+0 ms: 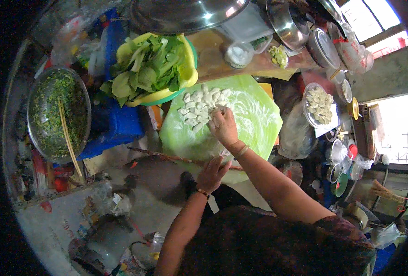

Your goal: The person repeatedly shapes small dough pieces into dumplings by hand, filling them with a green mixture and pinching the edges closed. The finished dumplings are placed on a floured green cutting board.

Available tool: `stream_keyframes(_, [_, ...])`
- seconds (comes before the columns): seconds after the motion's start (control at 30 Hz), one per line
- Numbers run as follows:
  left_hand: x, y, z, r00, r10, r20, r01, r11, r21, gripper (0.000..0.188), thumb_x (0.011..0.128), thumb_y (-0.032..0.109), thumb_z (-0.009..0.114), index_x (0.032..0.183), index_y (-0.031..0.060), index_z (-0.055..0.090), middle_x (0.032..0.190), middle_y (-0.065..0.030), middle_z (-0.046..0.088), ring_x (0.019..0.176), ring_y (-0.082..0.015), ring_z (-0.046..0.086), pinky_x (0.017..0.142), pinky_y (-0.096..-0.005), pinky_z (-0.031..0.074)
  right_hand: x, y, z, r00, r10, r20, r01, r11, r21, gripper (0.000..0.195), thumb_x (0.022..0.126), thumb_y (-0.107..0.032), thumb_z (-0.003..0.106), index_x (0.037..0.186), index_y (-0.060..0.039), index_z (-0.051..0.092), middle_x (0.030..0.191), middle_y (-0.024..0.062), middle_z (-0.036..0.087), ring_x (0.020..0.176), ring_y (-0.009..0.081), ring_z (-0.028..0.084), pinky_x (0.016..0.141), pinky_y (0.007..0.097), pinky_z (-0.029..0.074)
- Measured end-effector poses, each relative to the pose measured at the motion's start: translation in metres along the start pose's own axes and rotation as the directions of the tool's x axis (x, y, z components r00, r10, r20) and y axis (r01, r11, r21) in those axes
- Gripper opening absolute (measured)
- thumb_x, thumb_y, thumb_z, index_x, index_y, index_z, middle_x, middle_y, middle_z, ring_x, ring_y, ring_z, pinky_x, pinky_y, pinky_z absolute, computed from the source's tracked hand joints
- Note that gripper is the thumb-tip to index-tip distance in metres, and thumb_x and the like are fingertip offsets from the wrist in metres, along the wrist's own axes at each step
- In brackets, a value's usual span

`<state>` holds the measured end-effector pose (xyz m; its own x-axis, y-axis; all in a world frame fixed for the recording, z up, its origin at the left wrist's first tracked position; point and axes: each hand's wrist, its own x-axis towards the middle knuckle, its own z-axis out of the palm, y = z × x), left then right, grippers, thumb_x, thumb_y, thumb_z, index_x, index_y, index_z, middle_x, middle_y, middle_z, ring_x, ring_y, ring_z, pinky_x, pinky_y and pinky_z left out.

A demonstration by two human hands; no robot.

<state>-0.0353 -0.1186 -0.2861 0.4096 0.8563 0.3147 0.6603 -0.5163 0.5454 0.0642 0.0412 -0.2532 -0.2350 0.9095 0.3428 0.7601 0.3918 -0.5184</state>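
Observation:
A light-green board (255,127), dusted with white flour, lies before me. Many small floured dough pieces (198,107) are clustered on its far left part. My right hand (223,126) is at the near right edge of this cluster, fingers curled downward; its fingertips are hidden, so a grip on a piece cannot be made out. Closer to my body, my left hand (211,175) is over the board's near edge, back of the hand up. A thin brown stick (166,156) runs beneath or beside it. Something pale shows by the left fingertips, too blurred to name.
Leafy greens (148,69) fill a yellow basin (190,70) at far left. Further left, a metal bowl (88,114) holds chopped green filling (45,103) and chopsticks (65,131). Dumplings (319,105) sit on a plate (306,112) at right. A white-filled tub (239,55) stands behind the board.

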Motion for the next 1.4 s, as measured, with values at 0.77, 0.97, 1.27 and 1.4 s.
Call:
stream_keyframes(0.77, [-0.002,0.000,0.008,1.000,-0.016,0.020,0.013,0.987,0.161,0.043,0.081,0.007,0.049,0.120,0.0226,0.056,0.121,-0.0119,0.045,0.109,-0.0284,0.046,0.092,-0.0419,0.040,-0.086,0.046,-0.092,0.903,0.376,0.207,-0.416,0.886,0.205,0.039,0.074,-0.004,0.062,0.112,-0.0085,0.056,0.099,0.0142,0.056,0.089,0.0289,0.056,0.079,0.0344,0.047])
stream_keyframes(0.97, [0.001,-0.001,0.003,1.000,0.018,0.019,-0.021,0.987,0.158,0.040,0.080,0.006,0.048,0.117,0.0197,0.058,0.121,-0.0108,0.045,0.108,-0.0268,0.047,0.092,-0.0423,0.039,-0.077,0.045,-0.096,0.933,0.113,0.342,-0.183,0.966,0.182,0.058,0.070,-0.007,0.069,0.124,-0.0112,0.047,0.113,0.0155,0.050,0.106,0.0336,0.048,0.090,0.0379,0.042])
stream_keyframes(1.27, [0.005,0.004,-0.007,0.999,0.017,0.027,-0.022,0.984,0.179,0.041,0.080,0.007,0.049,0.118,0.0199,0.056,0.119,-0.0101,0.045,0.106,-0.0266,0.048,0.092,-0.0417,0.039,-0.079,0.055,-0.095,0.949,0.053,0.310,-0.104,0.983,0.150,0.055,0.069,-0.012,0.072,0.120,-0.0077,0.050,0.114,0.0150,0.050,0.109,0.0337,0.048,0.093,0.0385,0.041])
stream_keyframes(1.4, [0.004,0.002,-0.001,1.000,-0.006,0.015,0.004,0.993,0.114,0.042,0.080,0.005,0.048,0.117,0.0224,0.057,0.119,-0.0104,0.045,0.105,-0.0287,0.048,0.090,-0.0433,0.040,-0.076,0.065,-0.099,0.938,-0.029,0.345,-0.027,0.988,0.154,0.048,0.071,-0.017,0.071,0.115,-0.0069,0.054,0.112,0.0146,0.051,0.107,0.0332,0.049,0.092,0.0380,0.041])
